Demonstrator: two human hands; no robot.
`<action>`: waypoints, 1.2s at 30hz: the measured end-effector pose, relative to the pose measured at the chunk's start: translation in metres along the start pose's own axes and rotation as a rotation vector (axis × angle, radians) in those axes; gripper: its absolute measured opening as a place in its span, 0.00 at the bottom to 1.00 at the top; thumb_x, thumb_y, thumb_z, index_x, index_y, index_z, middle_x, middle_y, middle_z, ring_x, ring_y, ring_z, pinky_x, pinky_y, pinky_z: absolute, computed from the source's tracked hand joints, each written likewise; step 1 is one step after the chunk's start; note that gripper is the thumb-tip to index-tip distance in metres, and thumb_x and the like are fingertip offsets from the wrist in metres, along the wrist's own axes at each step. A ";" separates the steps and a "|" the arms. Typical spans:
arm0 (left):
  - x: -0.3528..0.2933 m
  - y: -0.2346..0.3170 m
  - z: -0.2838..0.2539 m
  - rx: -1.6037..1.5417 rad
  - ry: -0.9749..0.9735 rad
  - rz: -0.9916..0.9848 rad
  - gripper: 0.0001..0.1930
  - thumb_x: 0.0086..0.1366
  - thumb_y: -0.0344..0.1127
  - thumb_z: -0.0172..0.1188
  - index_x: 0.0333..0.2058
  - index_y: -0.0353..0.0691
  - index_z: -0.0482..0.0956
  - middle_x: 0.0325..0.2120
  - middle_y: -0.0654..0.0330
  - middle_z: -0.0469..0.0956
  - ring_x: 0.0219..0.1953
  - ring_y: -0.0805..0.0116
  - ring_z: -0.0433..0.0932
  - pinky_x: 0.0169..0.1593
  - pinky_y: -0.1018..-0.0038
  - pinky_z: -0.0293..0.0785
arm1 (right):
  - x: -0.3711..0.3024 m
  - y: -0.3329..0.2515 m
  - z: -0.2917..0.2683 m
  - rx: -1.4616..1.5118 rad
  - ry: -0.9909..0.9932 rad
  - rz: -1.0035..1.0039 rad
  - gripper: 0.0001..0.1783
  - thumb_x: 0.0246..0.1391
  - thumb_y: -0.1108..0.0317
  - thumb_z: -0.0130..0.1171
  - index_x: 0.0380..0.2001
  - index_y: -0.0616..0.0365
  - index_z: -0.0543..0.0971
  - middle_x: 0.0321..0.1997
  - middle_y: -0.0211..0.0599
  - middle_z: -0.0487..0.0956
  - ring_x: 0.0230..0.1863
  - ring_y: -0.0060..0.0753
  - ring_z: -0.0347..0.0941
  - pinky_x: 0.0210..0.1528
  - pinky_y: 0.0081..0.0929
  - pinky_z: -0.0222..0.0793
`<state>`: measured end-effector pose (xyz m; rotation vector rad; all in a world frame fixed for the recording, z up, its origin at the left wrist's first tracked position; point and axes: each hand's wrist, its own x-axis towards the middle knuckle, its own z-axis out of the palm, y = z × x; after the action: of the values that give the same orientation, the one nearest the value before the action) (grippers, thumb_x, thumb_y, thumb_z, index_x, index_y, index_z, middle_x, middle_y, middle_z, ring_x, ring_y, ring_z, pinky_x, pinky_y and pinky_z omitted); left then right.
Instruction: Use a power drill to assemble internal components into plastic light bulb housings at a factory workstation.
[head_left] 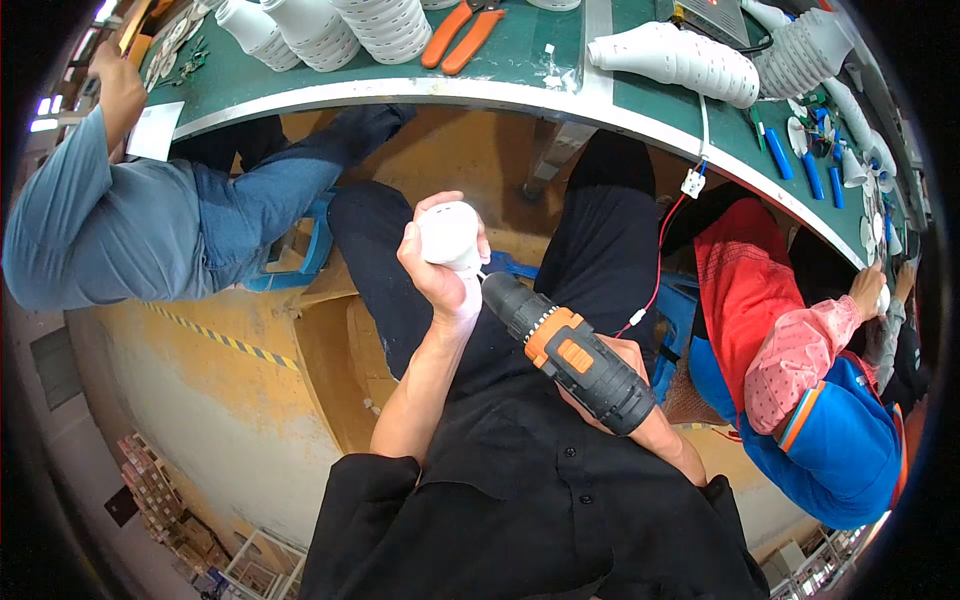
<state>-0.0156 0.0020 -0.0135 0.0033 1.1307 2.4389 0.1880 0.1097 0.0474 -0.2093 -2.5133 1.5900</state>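
Above my lap, my left hand (437, 275) is wrapped round a white plastic lamp housing (449, 236), a rounded cup-like piece. My right hand (622, 362) grips a black and orange cordless drill (570, 352); the drill's body covers most of those fingers. The drill points up and to the left, and its thin bit meets or nearly meets the lower side of the housing. Whether the tip touches a screw is too small to tell.
On the green workbench (520, 92) are stacked white housings (385, 25), orange-handled pliers (462, 35), a lying row of housings (680, 62) and blue cylinders (778, 153). A red cable (660, 250) hangs from the edge. People sit close on my left (110, 230) and right (770, 340).
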 end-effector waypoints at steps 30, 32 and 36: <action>0.000 0.000 0.007 0.071 0.021 0.053 0.29 0.69 0.57 0.37 0.44 0.34 0.74 0.20 0.55 0.75 0.18 0.67 0.73 0.22 0.72 0.68 | 0.000 -0.002 -0.003 0.039 0.006 0.011 0.14 0.40 0.79 0.68 0.34 0.60 0.79 0.28 0.39 0.78 0.27 0.43 0.78 0.29 0.30 0.75; 0.001 0.000 0.005 0.084 0.001 0.063 0.29 0.69 0.56 0.37 0.44 0.34 0.74 0.20 0.56 0.75 0.17 0.67 0.73 0.22 0.72 0.68 | -0.001 -0.001 -0.003 0.029 0.009 0.003 0.14 0.40 0.79 0.68 0.34 0.60 0.79 0.28 0.39 0.78 0.26 0.43 0.78 0.28 0.31 0.74; 0.002 -0.004 -0.002 0.060 -0.038 0.068 0.30 0.70 0.56 0.37 0.47 0.34 0.74 0.24 0.52 0.77 0.18 0.66 0.74 0.21 0.73 0.70 | -0.002 0.001 0.000 0.019 0.026 -0.016 0.14 0.40 0.79 0.68 0.34 0.60 0.79 0.28 0.38 0.77 0.26 0.43 0.78 0.28 0.31 0.74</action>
<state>-0.0160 0.0040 -0.0180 0.1078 1.2050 2.4518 0.1897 0.1100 0.0460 -0.2052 -2.4737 1.5936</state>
